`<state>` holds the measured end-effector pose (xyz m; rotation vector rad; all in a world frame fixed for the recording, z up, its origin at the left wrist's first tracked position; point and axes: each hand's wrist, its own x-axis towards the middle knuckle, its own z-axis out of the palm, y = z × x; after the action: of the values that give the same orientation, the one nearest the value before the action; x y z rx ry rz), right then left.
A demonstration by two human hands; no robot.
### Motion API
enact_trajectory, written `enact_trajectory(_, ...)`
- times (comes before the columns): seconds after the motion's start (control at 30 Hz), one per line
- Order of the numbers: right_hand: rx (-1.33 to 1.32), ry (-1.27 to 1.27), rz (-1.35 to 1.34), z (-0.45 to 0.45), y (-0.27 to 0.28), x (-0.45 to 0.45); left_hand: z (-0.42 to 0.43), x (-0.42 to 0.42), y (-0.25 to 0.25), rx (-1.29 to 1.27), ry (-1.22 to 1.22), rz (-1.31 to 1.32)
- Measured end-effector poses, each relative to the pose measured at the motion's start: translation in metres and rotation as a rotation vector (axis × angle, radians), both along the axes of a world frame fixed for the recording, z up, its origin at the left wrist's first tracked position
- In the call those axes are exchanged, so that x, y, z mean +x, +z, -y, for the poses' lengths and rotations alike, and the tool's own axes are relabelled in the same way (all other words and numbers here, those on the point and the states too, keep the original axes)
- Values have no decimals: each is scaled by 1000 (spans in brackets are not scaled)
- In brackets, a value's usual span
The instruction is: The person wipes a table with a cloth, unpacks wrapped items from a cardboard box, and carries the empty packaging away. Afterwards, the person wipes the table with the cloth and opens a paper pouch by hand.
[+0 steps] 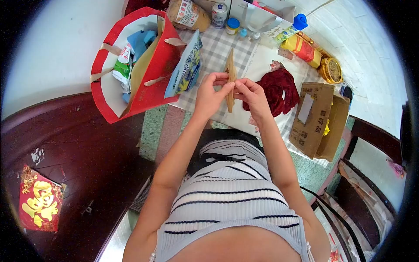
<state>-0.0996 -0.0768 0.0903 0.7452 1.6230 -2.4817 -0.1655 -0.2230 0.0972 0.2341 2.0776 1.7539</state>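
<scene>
A long, thin, tan object (231,99), pointed at both ends like a folded dry leaf or wooden piece, is held upright in the view over the checked tablecloth. My left hand (214,93) pinches it at the middle from the left side. From the right, my right hand (252,95) pinches the same spot, its thumb and fingertips close to those of my left hand. Just right of my right hand lies a dark red velvet cloth (283,92), bunched into a rough ring. What exactly the tan object is I cannot tell.
A red paper bag (156,74) and a blue packet (185,67) stand at the left. An open cardboard box (312,120) is at the right. Along the back are a can (219,15), a blue-lidded jar (232,26), a spray can (293,28) and a round tub (330,70).
</scene>
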Motion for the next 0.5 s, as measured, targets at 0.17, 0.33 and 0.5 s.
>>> enact_trajectory(0.17, 10, -26, 19, 0, 3, -4, -1, -4, 2, -62, -73, -38)
enact_trajectory(0.33, 15, -14, 17, 0, 7, -9, -1, -7, 5, -65, -94, -30)
enact_trajectory(0.5, -23, -24, 0, 0, 2, -7, 2, -9, 0, -55, -105, -24)
